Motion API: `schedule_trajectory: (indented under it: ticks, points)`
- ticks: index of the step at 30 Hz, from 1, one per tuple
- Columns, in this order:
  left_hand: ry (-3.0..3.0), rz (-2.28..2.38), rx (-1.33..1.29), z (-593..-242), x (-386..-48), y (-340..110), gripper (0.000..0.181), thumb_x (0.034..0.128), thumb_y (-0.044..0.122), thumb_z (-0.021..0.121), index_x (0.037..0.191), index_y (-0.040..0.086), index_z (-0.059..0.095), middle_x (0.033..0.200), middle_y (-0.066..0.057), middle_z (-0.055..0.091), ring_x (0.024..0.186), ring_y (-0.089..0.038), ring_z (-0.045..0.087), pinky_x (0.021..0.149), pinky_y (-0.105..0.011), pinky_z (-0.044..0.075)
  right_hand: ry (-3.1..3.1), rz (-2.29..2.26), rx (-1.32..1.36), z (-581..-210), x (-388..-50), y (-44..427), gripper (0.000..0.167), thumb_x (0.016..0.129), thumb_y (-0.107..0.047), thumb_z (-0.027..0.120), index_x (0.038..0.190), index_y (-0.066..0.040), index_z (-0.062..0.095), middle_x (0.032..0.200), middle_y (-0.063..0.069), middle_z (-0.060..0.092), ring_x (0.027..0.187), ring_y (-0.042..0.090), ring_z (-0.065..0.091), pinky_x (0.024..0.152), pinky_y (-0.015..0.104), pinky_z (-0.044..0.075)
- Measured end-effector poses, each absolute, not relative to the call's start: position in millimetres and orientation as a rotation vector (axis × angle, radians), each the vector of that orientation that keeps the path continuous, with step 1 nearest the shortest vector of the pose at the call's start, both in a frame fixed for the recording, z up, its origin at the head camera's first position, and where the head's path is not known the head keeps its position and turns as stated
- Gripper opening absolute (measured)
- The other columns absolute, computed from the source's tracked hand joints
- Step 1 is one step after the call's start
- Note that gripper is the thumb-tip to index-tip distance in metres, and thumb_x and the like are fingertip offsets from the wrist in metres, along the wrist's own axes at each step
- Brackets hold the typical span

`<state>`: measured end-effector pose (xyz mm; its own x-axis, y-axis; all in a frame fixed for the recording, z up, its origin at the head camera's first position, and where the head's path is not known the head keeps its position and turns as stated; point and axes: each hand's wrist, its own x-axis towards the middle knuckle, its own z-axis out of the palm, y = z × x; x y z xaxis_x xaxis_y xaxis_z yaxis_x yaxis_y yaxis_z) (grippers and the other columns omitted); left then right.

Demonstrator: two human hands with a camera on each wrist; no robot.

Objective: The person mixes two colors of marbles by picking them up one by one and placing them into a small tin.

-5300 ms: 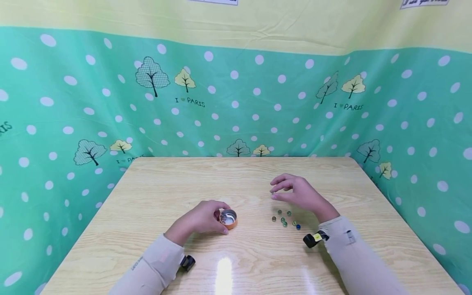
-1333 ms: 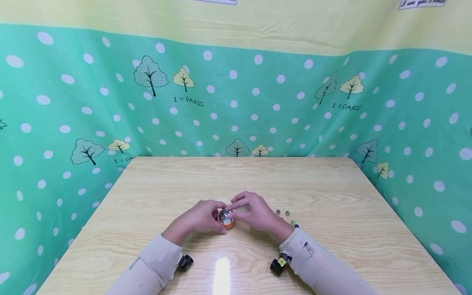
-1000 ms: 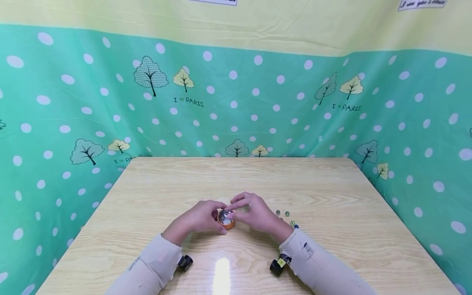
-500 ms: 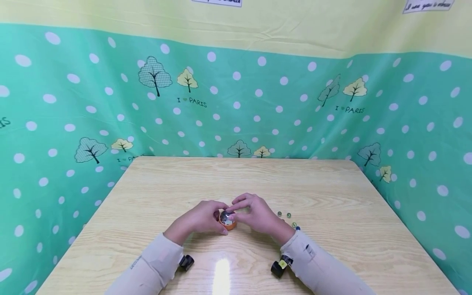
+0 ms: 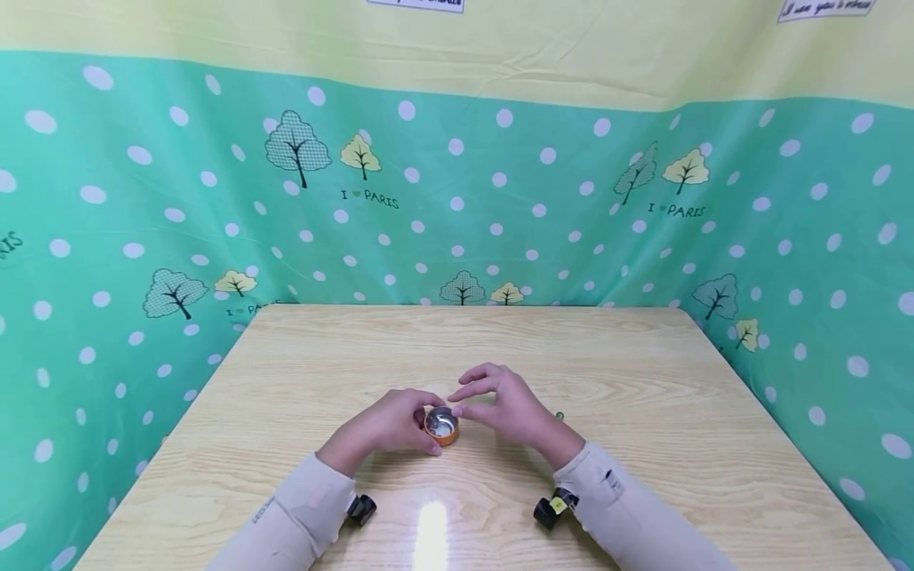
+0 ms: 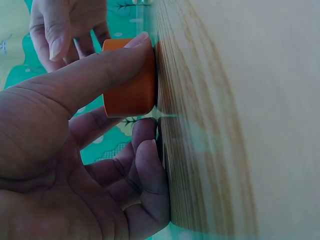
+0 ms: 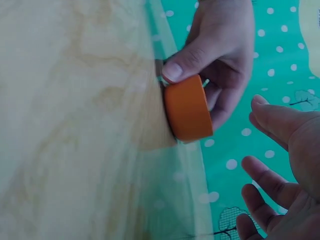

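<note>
My left hand (image 5: 391,420) grips a small round orange cup (image 6: 131,95) with a shiny metal inside. The cup stands upright on the table, thumb on its near side and fingers round the back. Small items at its bottom are too unclear to name. Just right of the rim hovers my right hand (image 5: 510,408), fingers loosely spread. In the right wrist view, nothing lies between the right thumb and fingers (image 7: 272,185). A green glass marble (image 5: 560,415) lies on the table behind the right forearm, which blocks the place where other marbles lay.
The light wood table (image 5: 343,341) runs back to a green dotted curtain (image 5: 457,206) that hangs along the back and both sides. A black wrist camera (image 5: 362,509) sits under the left cuff and another camera (image 5: 548,512) under the right.
My right hand came from above the marbles to the cup and held its fingertips over the opening. Now it has drawn back slightly right, fingers parted. The left hand kept its grip on the cup.
</note>
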<state>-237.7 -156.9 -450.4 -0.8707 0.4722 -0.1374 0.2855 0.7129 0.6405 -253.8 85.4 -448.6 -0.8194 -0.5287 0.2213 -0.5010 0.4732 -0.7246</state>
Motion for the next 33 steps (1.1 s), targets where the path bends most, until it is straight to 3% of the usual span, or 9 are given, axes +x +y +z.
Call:
schedule_trajectory:
  ticks: [11, 24, 33]
  points:
    - [2.642, 0.916, 0.577, -447.6, -236.3, -155.6, 0.062, 0.0715, 0.029, 0.097, 0.127, 0.018, 0.07, 0.087, 0.002, 0.066, 0.079, -0.015, 0.058, 0.07, -0.033, 0.048, 2.731, -1.195, -0.947, -446.0, -250.9, 96.6, 0.016, 0.088, -0.032, 0.084, 0.104, -0.031, 0.083, 0.13, 0.001, 0.067, 0.124, 0.024, 0.056, 0.102, 0.052, 0.047]
    - [2.654, 0.899, 0.576, -449.8, -236.8, -155.8, 0.064, 0.0715, 0.03, 0.097, 0.128, 0.017, 0.069, 0.083, 0.0, 0.063, 0.075, -0.016, 0.056, 0.065, -0.033, 0.046, 2.785, -1.147, -0.933, -445.8, -243.4, 115.9, 0.018, 0.088, -0.038, 0.083, 0.106, -0.033, 0.083, 0.132, 0.002, 0.066, 0.125, 0.025, 0.055, 0.101, 0.051, 0.046]
    - [2.645, 0.913, 0.543, -449.0, -235.8, -154.9, 0.064, 0.0716, 0.028, 0.097, 0.128, 0.018, 0.069, 0.09, -0.001, 0.065, 0.08, -0.017, 0.057, 0.071, -0.034, 0.048, 2.809, -1.141, -0.89, -445.6, -241.3, 130.0, 0.021, 0.088, -0.038, 0.084, 0.107, -0.03, 0.083, 0.132, 0.0, 0.066, 0.125, 0.025, 0.055, 0.101, 0.051, 0.046]
